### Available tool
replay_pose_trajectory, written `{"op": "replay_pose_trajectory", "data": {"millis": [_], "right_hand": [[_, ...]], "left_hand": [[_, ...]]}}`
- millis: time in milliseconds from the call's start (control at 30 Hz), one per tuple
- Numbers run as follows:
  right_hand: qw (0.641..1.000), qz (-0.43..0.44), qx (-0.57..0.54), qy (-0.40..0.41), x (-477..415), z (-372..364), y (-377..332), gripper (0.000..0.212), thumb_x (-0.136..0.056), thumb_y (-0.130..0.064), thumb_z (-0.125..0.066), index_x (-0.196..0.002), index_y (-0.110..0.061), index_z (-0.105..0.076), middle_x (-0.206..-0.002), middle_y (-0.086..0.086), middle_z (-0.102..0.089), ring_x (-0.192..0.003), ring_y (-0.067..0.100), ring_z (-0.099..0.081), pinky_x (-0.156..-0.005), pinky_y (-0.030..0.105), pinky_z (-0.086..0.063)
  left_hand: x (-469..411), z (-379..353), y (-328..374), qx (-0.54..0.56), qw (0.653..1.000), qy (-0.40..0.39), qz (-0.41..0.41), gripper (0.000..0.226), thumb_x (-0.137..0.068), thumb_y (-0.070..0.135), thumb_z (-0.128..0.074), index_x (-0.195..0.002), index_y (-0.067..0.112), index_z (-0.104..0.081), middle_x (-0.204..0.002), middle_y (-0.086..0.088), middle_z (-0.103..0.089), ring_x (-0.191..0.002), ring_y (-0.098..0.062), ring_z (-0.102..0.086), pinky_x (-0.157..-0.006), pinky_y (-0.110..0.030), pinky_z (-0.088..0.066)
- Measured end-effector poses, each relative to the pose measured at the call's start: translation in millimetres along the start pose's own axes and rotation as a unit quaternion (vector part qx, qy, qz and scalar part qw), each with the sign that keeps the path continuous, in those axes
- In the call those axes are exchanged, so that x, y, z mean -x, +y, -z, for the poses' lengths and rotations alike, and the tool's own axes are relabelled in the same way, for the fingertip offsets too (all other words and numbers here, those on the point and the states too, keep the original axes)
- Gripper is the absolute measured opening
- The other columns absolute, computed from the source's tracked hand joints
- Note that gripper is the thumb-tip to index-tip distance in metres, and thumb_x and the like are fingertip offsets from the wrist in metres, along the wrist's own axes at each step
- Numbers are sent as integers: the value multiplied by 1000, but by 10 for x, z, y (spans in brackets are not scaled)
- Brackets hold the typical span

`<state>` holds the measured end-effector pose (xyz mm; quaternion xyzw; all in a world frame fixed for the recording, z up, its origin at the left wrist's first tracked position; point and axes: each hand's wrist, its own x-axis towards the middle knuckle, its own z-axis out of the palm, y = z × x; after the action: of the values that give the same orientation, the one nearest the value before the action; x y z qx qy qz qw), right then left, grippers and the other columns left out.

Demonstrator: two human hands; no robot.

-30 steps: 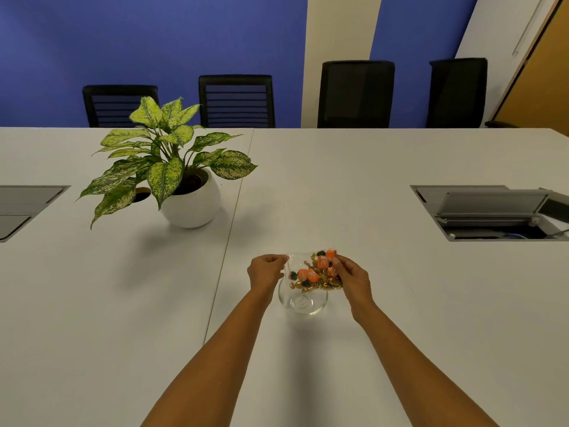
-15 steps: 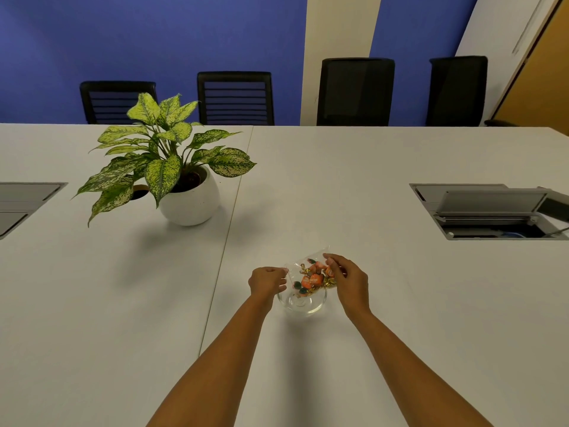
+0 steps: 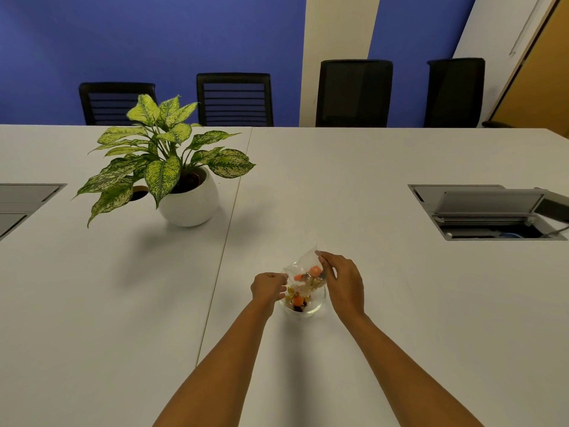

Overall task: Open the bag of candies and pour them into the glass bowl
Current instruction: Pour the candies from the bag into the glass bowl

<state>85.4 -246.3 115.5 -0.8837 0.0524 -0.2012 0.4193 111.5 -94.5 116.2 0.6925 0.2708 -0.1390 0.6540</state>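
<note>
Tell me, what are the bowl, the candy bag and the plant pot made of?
The bowl looks like clear glass: the candies and table show through its shiny, stiff wall. The bag seems to be thin clear plastic film, crinkled and glinting where it bends. The plant pot looks like white ceramic with a dull matte finish, though it could be painted plastic.

Bag now tipped up; candies have fallen into bowl.

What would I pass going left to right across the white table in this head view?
Closed floor hatch → potted plant → left hand → glass bowl → right hand → open cable hatch.
</note>
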Motion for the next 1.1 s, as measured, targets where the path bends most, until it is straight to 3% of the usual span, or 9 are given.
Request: {"op": "replay_pose_trajectory", "data": {"millis": [267,367,433,633,700,800,933,1100], "right_hand": [[999,20,16,31,-32,25,-38,27,-95,-32,-50,-115,-22,-66,-110,-1,-71,-99,17,-61,-83,33,-53],[999,-9,-17,36,-50,33,-65,28,-95,-31,-49,-115,-21,-65,-111,0,-70,-102,17,-61,-84,32,-52],[998,-25,-43,41,-65,36,-96,27,-96,-31,-48,-115,-21,-64,-107,1,-71,-99,17,-63,-82,32,-55],[988,-121,-94,35,-96,11,-235,41,-93,-50,-38,-117,-24,-57,-102,3,-70,-84,20,-68,-77,39,-57],[984,-138,-101,43,-94,-1,-277,43,-92,-53,-37,-117,-24,-56,-101,3,-70,-76,20,-69,-70,34,-56],[982,-147,-102,55,-78,-5,-333,41,-93,-51,-38,-115,-22,-57,-100,3,-69,-66,18,-69,-60,27,-53],[983,-138,-103,71,-24,4,-392,37,-94,-47,-39,-109,-21,-60,-94,4,-69,-70,22,-68,-66,38,-59],[981,-125,-106,102,71,36,-430,31,-95,-41,-44,-104,-18,-63,-83,0,-65,-69,13,-55,-63,26,-45]], "left_hand": [[-28,-6,-6,23,1000,-6,-19,29,-85,10,-65,-109,-5,-64,-96,-15,-66,-87,-25,-64,-75,-31,-56],[-17,-25,12,28,999,11,-37,32,-87,18,-64,-113,-1,-63,-103,-12,-64,-98,-26,-61,-95,-39,-53],[1,-41,46,40,997,22,-57,31,-89,22,-61,-113,4,-63,-109,-7,-61,-105,-24,-57,-100,-37,-47],[124,-111,168,108,985,48,-127,16,-92,22,-54,-99,14,-65,-107,-6,-66,-103,-23,-60,-90,-32,-49],[168,-135,190,118,980,61,-150,15,-92,22,-53,-97,14,-65,-104,-8,-67,-102,-25,-62,-89,-33,-51],[231,-147,208,113,974,78,-180,20,-93,23,-52,-103,10,-65,-107,-11,-68,-101,-27,-63,-86,-32,-52],[310,-137,212,102,966,97,-219,21,-94,25,-53,-106,12,-65,-107,-12,-67,-98,-27,-63,-84,-35,-54],[429,-94,170,85,950,119,-276,19,-94,24,-53,-104,13,-66,-103,-7,-67,-94,-21,-61,-79,-27,-53]]}}
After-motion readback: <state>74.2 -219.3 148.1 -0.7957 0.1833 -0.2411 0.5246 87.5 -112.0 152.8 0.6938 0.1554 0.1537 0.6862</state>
